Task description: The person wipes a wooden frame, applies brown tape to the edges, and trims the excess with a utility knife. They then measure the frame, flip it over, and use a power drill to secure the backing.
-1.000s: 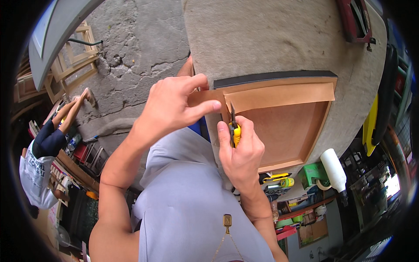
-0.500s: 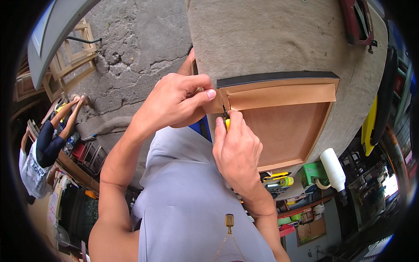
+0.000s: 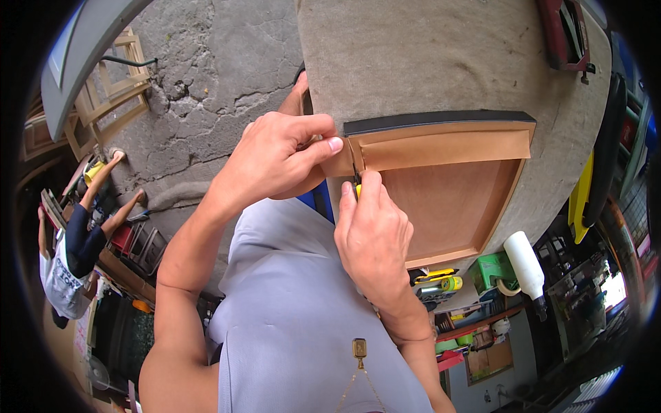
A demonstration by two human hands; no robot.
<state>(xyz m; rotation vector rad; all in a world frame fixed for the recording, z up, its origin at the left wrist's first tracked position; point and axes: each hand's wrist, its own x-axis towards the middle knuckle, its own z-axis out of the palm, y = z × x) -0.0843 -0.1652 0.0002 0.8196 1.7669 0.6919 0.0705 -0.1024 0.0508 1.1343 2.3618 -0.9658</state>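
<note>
— Where's your frame?
— Centre-right, on the bench: the brown paper-backed frame (image 3: pixel 447 199). Your left hand (image 3: pixel 275 158) pinches its paper corner.
— And your right hand (image 3: pixel 372 234)?
— Fist closed around a yellow-handled knife (image 3: pixel 358 187), blade at that corner.

Bare grey table top (image 3: pixel 427 62) beyond the framed panel (image 3: pixel 447 199) lies open; a red tool (image 3: pixel 564 34) blocks its far right corner.
</note>
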